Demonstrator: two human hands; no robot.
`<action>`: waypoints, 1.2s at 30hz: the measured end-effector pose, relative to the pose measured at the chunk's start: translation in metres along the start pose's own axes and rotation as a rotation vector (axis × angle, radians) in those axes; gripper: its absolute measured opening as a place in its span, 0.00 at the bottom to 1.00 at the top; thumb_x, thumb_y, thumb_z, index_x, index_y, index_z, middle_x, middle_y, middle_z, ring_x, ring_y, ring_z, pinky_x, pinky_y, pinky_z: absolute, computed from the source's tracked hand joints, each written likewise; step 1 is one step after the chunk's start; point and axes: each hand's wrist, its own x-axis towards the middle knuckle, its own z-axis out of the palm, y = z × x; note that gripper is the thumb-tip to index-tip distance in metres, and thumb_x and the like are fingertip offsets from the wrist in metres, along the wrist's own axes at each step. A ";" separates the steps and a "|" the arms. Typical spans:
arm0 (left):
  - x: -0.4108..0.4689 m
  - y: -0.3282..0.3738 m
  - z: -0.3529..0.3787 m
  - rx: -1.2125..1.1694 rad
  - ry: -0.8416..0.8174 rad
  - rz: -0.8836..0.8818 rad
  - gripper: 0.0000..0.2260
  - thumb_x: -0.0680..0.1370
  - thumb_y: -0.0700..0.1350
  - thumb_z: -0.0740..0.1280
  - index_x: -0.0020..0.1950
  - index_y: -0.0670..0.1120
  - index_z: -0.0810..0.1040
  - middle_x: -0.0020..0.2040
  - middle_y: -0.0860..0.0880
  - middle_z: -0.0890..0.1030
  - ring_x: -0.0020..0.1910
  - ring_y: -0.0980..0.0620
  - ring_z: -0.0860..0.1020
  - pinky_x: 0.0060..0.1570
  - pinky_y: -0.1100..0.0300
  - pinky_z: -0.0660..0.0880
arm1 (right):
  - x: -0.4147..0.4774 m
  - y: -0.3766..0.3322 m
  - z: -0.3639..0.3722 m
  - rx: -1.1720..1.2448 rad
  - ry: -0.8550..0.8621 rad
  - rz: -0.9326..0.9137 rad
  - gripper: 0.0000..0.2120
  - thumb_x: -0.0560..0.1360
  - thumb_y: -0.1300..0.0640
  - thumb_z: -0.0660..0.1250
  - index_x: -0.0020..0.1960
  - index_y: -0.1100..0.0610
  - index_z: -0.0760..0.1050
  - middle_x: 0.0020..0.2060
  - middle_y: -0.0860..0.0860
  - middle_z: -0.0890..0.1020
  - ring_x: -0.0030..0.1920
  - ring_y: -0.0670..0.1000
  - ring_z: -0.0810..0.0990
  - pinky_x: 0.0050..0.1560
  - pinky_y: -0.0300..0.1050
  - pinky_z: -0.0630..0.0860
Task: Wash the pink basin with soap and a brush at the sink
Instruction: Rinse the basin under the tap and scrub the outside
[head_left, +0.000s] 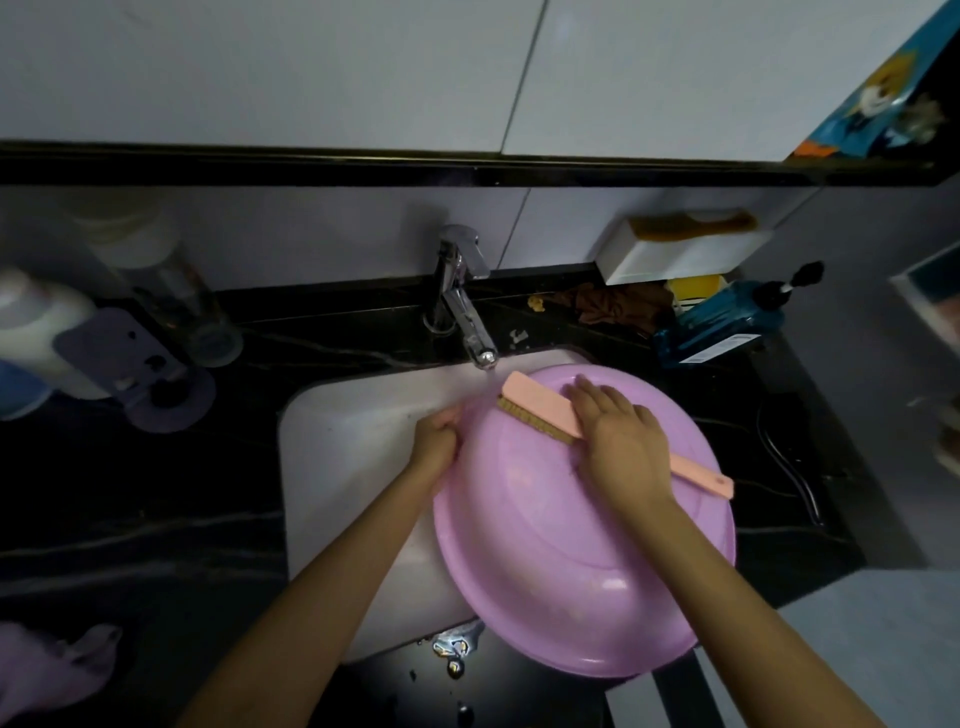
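I'm holding the pink basin (566, 530) tilted over the white sink (353, 457), its near edge hanging out over the dark worktop (130, 519). My left hand (436, 439) is gripping the basin's left rim, fingers curled tight around it. My right hand (621, 439) is clamping down on the pink brush (545, 410), palm over the back, fingers closed round it. The brush is lying across the far part of the basin, bristles facing down against the inside, handle end poking out past the right rim. The tap (462, 301) is running, with water falling just beside the brush head at the basin's far rim. A blue soap bottle (722, 322) is lying on the worktop to the right of the tap, apart from the basin.
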 end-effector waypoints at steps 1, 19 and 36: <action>0.002 0.001 0.002 -0.001 -0.016 -0.005 0.10 0.78 0.41 0.63 0.55 0.45 0.83 0.53 0.48 0.83 0.53 0.52 0.79 0.54 0.58 0.76 | 0.002 0.000 0.005 0.014 0.026 0.009 0.31 0.62 0.64 0.71 0.65 0.57 0.75 0.65 0.54 0.76 0.62 0.58 0.77 0.56 0.52 0.74; -0.020 0.029 0.013 0.047 -0.234 -0.001 0.12 0.82 0.47 0.56 0.58 0.49 0.77 0.62 0.47 0.78 0.65 0.49 0.73 0.69 0.52 0.65 | 0.005 -0.009 0.017 0.058 0.265 0.031 0.27 0.58 0.69 0.73 0.57 0.61 0.80 0.53 0.57 0.83 0.52 0.58 0.83 0.44 0.49 0.80; -0.048 0.032 0.010 0.229 -0.207 0.209 0.18 0.83 0.41 0.54 0.74 0.46 0.63 0.67 0.57 0.65 0.67 0.60 0.63 0.67 0.65 0.57 | 0.015 -0.015 0.023 -0.036 0.320 0.048 0.23 0.60 0.68 0.72 0.56 0.63 0.80 0.50 0.59 0.84 0.50 0.60 0.83 0.43 0.50 0.80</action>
